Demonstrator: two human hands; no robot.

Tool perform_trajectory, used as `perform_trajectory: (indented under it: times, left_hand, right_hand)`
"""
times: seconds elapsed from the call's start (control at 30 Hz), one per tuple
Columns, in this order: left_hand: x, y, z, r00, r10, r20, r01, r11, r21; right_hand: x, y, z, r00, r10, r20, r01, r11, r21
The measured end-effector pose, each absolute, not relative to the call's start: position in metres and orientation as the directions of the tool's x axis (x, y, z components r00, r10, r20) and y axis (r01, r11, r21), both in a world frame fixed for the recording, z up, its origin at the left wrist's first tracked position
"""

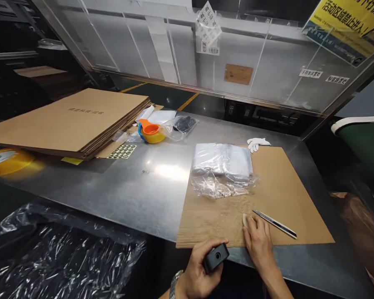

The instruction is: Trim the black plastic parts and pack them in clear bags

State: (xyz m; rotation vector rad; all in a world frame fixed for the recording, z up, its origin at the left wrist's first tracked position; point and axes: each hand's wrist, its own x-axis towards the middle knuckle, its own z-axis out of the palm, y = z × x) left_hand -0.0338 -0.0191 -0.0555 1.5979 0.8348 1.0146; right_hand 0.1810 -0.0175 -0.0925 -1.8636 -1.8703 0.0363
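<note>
Near the front edge of the metal bench [137, 187], the left hand [202, 272] has its fingers clamped on a black block [216, 257]. The fingers of the right hand [259, 241] are closed on a small pale piece [244, 220], over the cardboard sheet [280, 187], just beside a cutter knife [274, 224].

The left hand [202, 270] holds a black block [216, 257] beside the cardboard sheet [286, 187]. The right hand [258, 241] touches the sheet's near edge.

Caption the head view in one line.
Left hand holds a black block; right hand pinches a pale piece near a knife.
</note>
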Motion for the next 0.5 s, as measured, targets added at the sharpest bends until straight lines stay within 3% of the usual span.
perform_trajectory:
  times: [0.1,0.2,0.33,0.5]
  left_hand:
    - [-0.033,-0.020,-0.052,0.434,0.870,0.234,0.109,-0.308,0.945]
    - [-0.030,-0.020,-0.045,0.497,0.831,0.250,0.092,-0.337,0.937]
    - [-0.026,-0.020,-0.035,0.573,0.770,0.281,0.042,-0.370,0.928]
    - [-0.029,-0.025,-0.034,0.619,0.751,0.229,0.077,-0.349,0.934]
  right_hand:
    - [0.178,-0.030,-0.061,-0.016,0.960,0.280,0.850,0.160,-0.502]
    - [0.160,-0.043,-0.017,-0.182,0.924,0.336,0.626,0.372,-0.686]
    - [0.137,-0.048,0.020,-0.445,0.744,0.498,0.474,0.668,-0.574]
    - [0.143,-0.049,0.019,-0.505,0.773,0.385,0.547,0.631,-0.550]
